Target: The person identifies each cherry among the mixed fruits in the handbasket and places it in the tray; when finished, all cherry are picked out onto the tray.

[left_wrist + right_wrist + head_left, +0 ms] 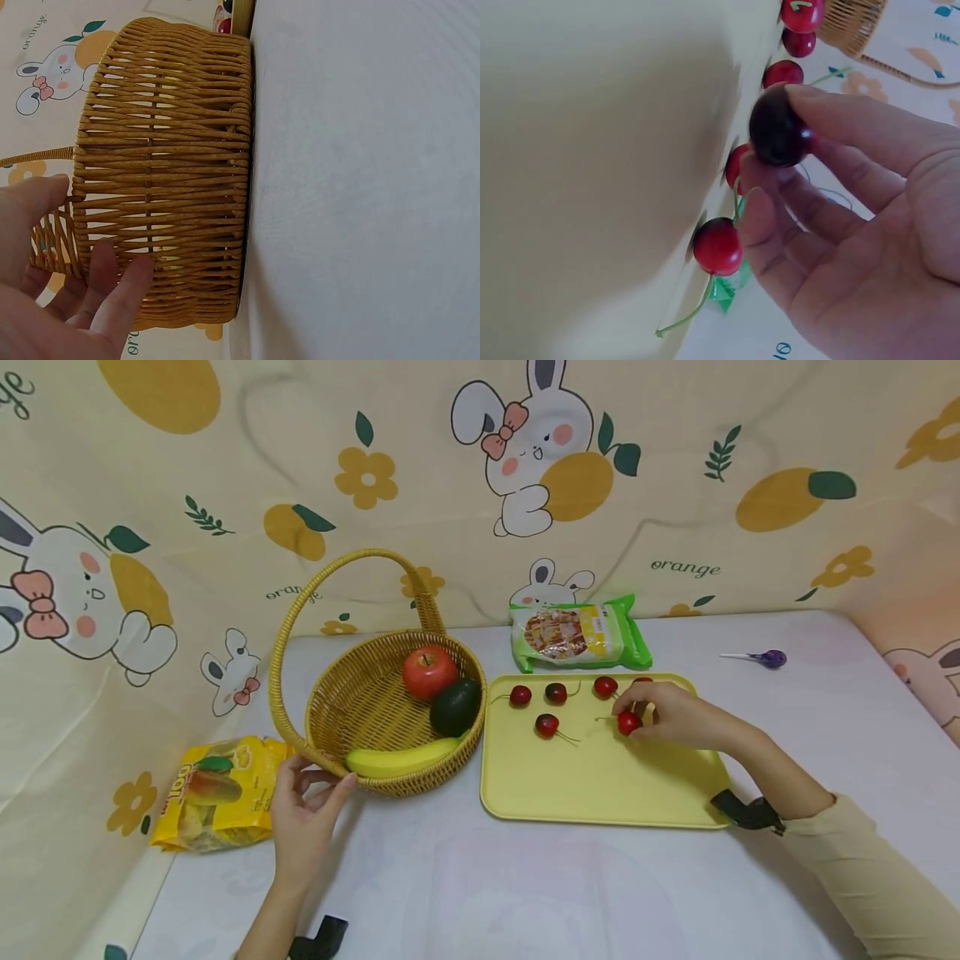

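My right hand (pixel 667 714) pinches a dark red cherry (pixel 780 127) between thumb and fingers, over the right part of a yellow tray (pixel 600 793). Several other cherries with stems lie on that tray, among them one cherry (pixel 547 725) left of the hand and another cherry (pixel 718 247) below it in the right wrist view. My left hand (pixel 306 818) grips the near left rim of a wicker basket (pixel 165 165), where its handle meets the side. Inside the basket are a red apple (pixel 429 672), a dark green avocado (pixel 455 708) and a yellow banana (pixel 405 760).
A yellow snack bag (pixel 217 793) lies left of the basket, close by the left hand. Behind the tray stands a green packet (pixel 581 635). At the far right lies a purple lollipop (pixel 768 658). A patterned cloth (pixel 420 410) hangs behind the table.
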Action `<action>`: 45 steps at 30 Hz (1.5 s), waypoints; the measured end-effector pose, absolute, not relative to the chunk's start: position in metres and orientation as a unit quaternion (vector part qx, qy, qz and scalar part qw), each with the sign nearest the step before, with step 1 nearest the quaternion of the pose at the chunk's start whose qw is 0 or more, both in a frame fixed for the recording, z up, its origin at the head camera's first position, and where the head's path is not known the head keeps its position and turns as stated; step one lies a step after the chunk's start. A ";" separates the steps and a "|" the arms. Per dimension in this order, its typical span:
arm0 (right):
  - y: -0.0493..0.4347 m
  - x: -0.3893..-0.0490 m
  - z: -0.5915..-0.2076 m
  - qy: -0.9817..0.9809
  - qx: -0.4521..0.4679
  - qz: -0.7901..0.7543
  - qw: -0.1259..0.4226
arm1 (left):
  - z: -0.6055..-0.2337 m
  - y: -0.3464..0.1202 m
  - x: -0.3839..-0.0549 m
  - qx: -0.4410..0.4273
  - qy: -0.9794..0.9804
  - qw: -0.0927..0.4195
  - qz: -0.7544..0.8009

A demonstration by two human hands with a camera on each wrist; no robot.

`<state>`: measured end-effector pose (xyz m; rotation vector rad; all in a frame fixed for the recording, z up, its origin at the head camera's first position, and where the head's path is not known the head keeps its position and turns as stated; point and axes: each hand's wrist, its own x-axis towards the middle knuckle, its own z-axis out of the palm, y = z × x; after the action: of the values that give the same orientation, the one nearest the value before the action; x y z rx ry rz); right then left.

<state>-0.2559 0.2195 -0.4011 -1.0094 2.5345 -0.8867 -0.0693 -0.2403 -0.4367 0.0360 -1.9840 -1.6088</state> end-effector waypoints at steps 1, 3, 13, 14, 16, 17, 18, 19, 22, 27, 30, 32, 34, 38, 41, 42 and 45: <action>0.220 -0.256 -0.401 0.876 -0.348 -0.304 0.138 | -0.437 -0.240 -0.069 0.013 -0.743 0.289 -0.603; 0.220 -0.256 -0.401 0.876 -0.347 -0.303 0.143 | -0.437 -0.240 -0.070 0.013 -0.743 0.289 -0.604; 0.219 -0.255 -0.400 0.883 -0.335 -0.287 0.158 | -0.434 -0.238 -0.069 0.018 -0.747 0.291 -0.598; 0.219 -0.254 -0.400 0.884 -0.334 -0.285 0.158 | -0.434 -0.238 -0.069 0.018 -0.747 0.291 -0.598; 0.219 -0.254 -0.400 0.885 -0.333 -0.285 0.156 | -0.434 -0.238 -0.068 0.020 -0.745 0.290 -0.601; 0.219 -0.253 -0.401 0.885 -0.334 -0.286 0.155 | -0.433 -0.238 -0.068 0.021 -0.745 0.289 -0.601; 0.219 -0.253 -0.401 0.884 -0.336 -0.286 0.153 | -0.433 -0.238 -0.068 0.022 -0.744 0.289 -0.602; 0.219 -0.253 -0.401 0.883 -0.338 -0.288 0.151 | -0.433 -0.238 -0.068 0.023 -0.744 0.288 -0.603; 0.219 -0.253 -0.402 0.881 -0.345 -0.290 0.144 | -0.433 -0.238 -0.068 0.023 -0.745 0.286 -0.602; 0.220 -0.253 -0.404 0.880 -0.346 -0.290 0.145 | -0.434 -0.239 -0.069 0.018 -0.748 0.288 -0.598; 0.220 -0.254 -0.404 0.881 -0.344 -0.289 0.147 | -0.435 -0.239 -0.069 0.016 -0.748 0.289 -0.598; 0.220 -0.254 -0.404 0.883 -0.343 -0.286 0.148 | -0.434 -0.239 -0.069 0.016 -0.747 0.290 -0.597; 0.219 -0.255 -0.404 0.884 -0.340 -0.283 0.149 | -0.434 -0.239 -0.068 0.015 -0.748 0.291 -0.597; 0.219 -0.254 -0.403 0.887 -0.341 -0.278 0.144 | -0.433 -0.239 -0.068 0.012 -0.748 0.293 -0.596; 0.219 -0.252 -0.400 0.891 -0.340 -0.269 0.134 | -0.434 -0.239 -0.069 0.011 -0.750 0.295 -0.592; 0.218 -0.251 -0.398 0.894 -0.341 -0.263 0.126 | -0.434 -0.239 -0.069 0.011 -0.750 0.295 -0.592; 0.216 -0.249 -0.393 0.901 -0.345 -0.246 0.097 | -0.434 -0.239 -0.069 0.017 -0.752 0.294 -0.590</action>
<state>-0.2486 0.2158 -0.3930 -1.0204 2.6681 -0.7287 -0.0688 -0.2386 -0.4340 0.0445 -2.0015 -1.5719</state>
